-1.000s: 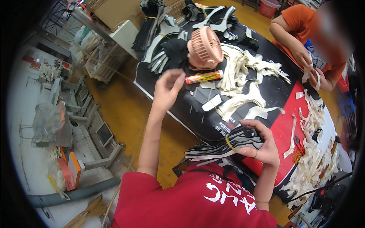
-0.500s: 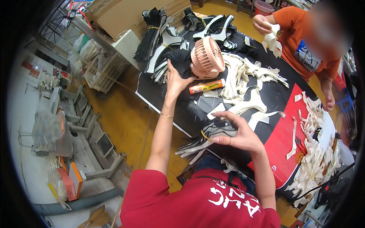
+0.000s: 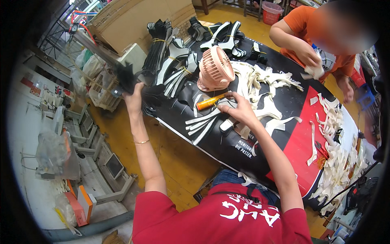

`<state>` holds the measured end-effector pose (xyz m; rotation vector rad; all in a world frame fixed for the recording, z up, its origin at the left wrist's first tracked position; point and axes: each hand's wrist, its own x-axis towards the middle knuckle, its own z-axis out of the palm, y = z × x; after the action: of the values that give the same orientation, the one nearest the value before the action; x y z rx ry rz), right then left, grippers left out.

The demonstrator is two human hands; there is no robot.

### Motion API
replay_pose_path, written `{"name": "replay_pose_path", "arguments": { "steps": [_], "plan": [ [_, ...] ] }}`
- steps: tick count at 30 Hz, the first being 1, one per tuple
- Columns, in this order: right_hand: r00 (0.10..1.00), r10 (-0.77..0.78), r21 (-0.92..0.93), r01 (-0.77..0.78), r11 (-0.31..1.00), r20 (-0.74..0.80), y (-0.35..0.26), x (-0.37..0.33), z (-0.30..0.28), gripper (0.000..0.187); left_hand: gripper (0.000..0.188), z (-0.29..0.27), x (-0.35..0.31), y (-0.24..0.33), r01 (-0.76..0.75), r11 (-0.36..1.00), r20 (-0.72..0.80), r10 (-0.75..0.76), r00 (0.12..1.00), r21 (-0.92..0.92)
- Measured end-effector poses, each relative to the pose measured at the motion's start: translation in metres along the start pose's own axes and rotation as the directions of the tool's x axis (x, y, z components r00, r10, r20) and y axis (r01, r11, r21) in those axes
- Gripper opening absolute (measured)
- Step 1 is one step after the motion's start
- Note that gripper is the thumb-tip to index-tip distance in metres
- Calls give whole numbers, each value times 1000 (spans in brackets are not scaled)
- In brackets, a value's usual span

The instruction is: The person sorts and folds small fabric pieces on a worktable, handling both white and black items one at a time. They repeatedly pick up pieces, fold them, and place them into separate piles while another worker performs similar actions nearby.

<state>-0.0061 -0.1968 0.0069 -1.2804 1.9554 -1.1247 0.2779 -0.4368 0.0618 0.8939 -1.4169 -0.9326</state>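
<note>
Left-shifted black fabric bundle [image 3: 127, 77] being clasped by left hand [image 3: 135, 100]; black-and-white fabric strips [image 3: 205, 123] being pinched by right hand [image 3: 240, 110], likely against scattering.

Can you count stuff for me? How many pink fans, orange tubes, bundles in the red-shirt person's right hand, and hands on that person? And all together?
Pink fan: 1
Orange tube: 1
Bundle of dark and white pieces: 1
Hands, left hand and right hand: 2
Total: 5
</note>
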Motion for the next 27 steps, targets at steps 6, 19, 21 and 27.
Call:
{"name": "replay_pose_path", "arguments": {
  "steps": [6, 19, 21, 27],
  "plan": [
    [988, 53, -261, -90, 961, -147, -6, -9, 12, 56, 27, -11, -47, 3, 121, 993, 3, -121, 993, -4],
    [927, -330, -625, 365, 691, 176, -43, 3, 51, 34, 66, 90, -77, -68, 366, 843, 43, -414, 909, 394],
    [932, -299, -633, 360, 685, 206, -34, 5, 52, 37, 68, 93, -78, -65, 497, 862, 206, -507, 837, 105],
    [892, -423, -618, 425, 662, 160, -12, -4, 52, 42, 46, 111, -75, -63, 641, 764, 243, -608, 756, -81]
  ]
}}
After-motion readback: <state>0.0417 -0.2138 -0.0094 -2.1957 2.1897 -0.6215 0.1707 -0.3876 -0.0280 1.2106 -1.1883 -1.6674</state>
